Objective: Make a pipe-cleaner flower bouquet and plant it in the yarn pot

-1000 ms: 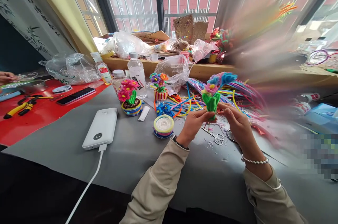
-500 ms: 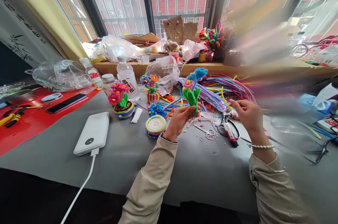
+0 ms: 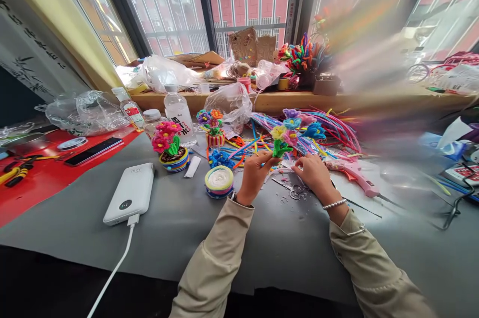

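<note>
My left hand (image 3: 255, 174) grips the green stem of a small pipe-cleaner flower bunch (image 3: 290, 131) with yellow, pink, purple and blue blooms, held upright above the grey table (image 3: 179, 230). My right hand (image 3: 313, 174) pinches the bottom of the same stem from the right side. Small scissors (image 3: 295, 189) lie on the table just under my right hand. A pink glue gun (image 3: 354, 173) lies to the right of it. Loose coloured pipe cleaners (image 3: 329, 126) are heaped behind the bunch.
Two finished flower pots (image 3: 170, 146) (image 3: 212, 128), a round striped pot (image 3: 219, 181), a water bottle (image 3: 178, 111) and a white power bank (image 3: 129, 193) with cable sit to the left. A phone (image 3: 93, 151) and pliers (image 3: 13, 174) lie on red cloth. The windowsill holds bags and craft clutter.
My right hand came back from the right side to the stem. The bunch now sits lower, with its blooms spread wider. The view shifted slightly right.
</note>
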`<action>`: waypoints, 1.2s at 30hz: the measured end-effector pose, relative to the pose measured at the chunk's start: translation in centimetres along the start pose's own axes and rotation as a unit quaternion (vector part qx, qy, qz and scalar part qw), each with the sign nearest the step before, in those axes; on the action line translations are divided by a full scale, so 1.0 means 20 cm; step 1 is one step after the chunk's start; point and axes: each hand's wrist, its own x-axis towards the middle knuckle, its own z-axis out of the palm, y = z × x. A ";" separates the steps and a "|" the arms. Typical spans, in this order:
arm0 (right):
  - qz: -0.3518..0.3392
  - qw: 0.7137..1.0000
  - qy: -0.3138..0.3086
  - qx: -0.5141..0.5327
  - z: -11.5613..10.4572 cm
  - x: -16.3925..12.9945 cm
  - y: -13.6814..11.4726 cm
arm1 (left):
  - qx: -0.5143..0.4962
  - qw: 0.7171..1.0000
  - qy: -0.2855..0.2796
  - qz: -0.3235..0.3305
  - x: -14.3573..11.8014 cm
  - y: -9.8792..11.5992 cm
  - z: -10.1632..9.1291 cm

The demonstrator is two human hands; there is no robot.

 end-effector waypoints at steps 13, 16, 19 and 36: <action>-0.013 1.000 0.015 0.006 0.06 0.02 -0.03 | 0.060 0.998 0.021 0.012 -0.02 -0.01 0.02; -0.016 0.999 0.033 0.026 0.05 0.03 -0.04 | 0.074 0.997 0.028 0.023 -0.02 0.00 0.02; -0.021 0.994 0.090 0.059 -0.01 0.02 -0.06 | 0.097 0.995 0.037 0.014 -0.02 0.00 0.02; -0.074 0.899 0.419 0.105 -0.15 -0.08 -0.28 | 0.112 0.992 0.058 -0.016 -0.05 -0.03 0.09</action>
